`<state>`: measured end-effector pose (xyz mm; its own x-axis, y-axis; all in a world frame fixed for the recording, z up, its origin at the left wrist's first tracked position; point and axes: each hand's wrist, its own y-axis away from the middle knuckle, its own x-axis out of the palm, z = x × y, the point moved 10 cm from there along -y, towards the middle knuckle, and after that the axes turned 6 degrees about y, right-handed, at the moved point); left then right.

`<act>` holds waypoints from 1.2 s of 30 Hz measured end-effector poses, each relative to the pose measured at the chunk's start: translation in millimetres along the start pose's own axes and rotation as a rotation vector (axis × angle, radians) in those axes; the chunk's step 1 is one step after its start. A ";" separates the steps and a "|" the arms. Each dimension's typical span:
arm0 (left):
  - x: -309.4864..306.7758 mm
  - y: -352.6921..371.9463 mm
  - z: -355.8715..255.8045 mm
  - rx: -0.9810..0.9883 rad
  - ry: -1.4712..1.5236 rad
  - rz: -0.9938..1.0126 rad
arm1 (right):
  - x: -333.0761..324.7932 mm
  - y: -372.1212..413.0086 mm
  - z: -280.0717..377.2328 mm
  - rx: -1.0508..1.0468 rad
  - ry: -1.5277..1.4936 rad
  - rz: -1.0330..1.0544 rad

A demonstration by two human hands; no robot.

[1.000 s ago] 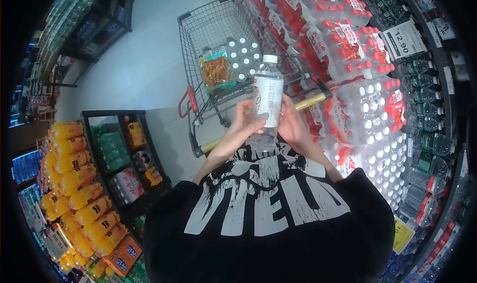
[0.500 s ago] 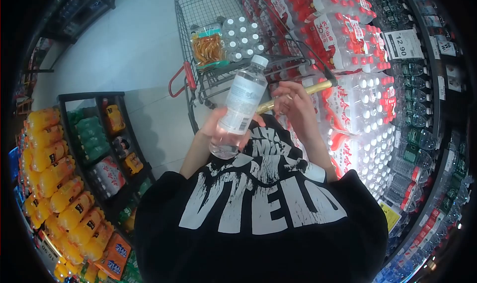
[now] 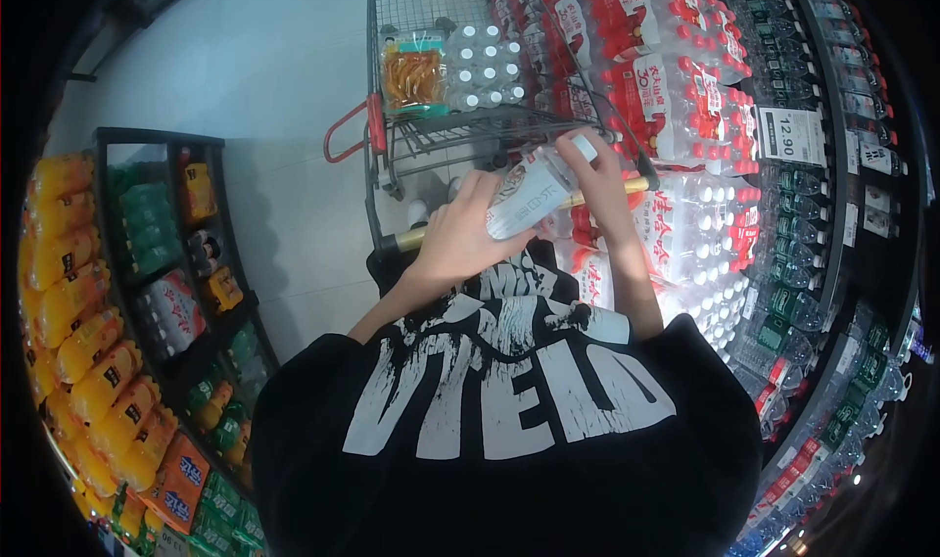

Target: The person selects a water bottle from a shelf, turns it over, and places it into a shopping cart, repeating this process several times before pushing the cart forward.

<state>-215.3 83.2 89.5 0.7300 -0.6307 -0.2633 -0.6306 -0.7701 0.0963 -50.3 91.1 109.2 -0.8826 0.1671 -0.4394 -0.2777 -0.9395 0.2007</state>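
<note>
A clear bottle (image 3: 534, 195) with a pale label and white cap is held tilted in front of my chest, its cap toward the upper right. My left hand (image 3: 460, 229) wraps round its lower body. At the neck, just below the cap, my right hand (image 3: 595, 175) has its fingers closed on the bottle. Behind both hands runs the yellow handle (image 3: 403, 240) of a shopping cart (image 3: 421, 4). In the cart lie a pack of white-capped bottles (image 3: 485, 68) and a bag of orange-brown food (image 3: 414, 75).
Red-capped water packs (image 3: 651, 97) are stacked along the cart's right side, beside a shelf with a 12.90 price tag (image 3: 791, 136). At the left stand a black rack (image 3: 171, 244) of drinks and rows of orange bottles (image 3: 93, 342). Pale floor (image 3: 274, 97) lies between.
The bottle has turned so its cap points further right and its other label side shows. My right hand has moved onto its neck. The view has shifted slightly.
</note>
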 end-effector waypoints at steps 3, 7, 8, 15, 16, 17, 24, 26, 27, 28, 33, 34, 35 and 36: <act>-14.0 -7.8 -7.0 0.011 -0.127 -0.171 | -1.1 -16.1 9.1 -0.027 0.028 0.017; -21.5 -20.3 -14.0 0.047 -0.344 -0.278 | 0.2 -43.9 10.9 -0.048 0.140 0.122; -23.3 -25.4 -13.4 0.052 -0.389 -0.305 | -2.2 -50.9 11.6 -0.049 0.139 0.135; -45.1 -70.1 -9.7 0.049 -0.179 -0.374 | -30.5 -116.8 43.1 -0.259 0.278 0.131; -51.1 -73.6 -1.6 0.024 -0.196 -0.418 | -34.0 -131.1 37.8 -0.253 0.274 0.138; -50.5 -75.3 22.7 -0.055 -0.155 -0.429 | -45.5 -146.7 37.6 -0.301 0.351 0.039; -29.5 -38.9 95.3 -0.488 -0.568 -0.374 | -59.3 -268.3 -3.6 -0.474 0.637 -0.091; -38.2 -38.6 88.4 -0.486 -0.530 -0.472 | -47.3 -303.0 -16.5 -0.645 0.762 -0.112; -46.3 -36.9 84.2 -0.473 -0.487 -0.578 | -40.3 -320.3 -23.8 -0.643 0.800 -0.076; -47.5 -40.0 86.3 -0.479 -0.494 -0.574 | -34.1 -340.0 -32.5 -0.639 0.793 -0.074; -46.3 -49.0 90.2 -0.549 -0.679 -0.506 | 30.4 -412.1 -99.5 -0.785 0.995 0.087; -43.4 -51.3 90.4 -0.553 -0.719 -0.474 | 38.8 -422.0 -110.8 -0.784 0.993 0.095; -43.3 -52.5 89.2 -0.545 -0.719 -0.479 | 56.1 -432.3 -134.0 -0.731 1.128 0.201; -43.5 -53.1 88.8 -0.552 -0.718 -0.476 | 69.4 -438.3 -157.2 -0.672 1.261 0.308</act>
<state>-237.0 160.0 10.6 0.4287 -0.1813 -0.8851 0.0259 -0.9768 0.2127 69.8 467.5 -146.9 0.1357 -0.0976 -0.9859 0.3946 -0.9075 0.1441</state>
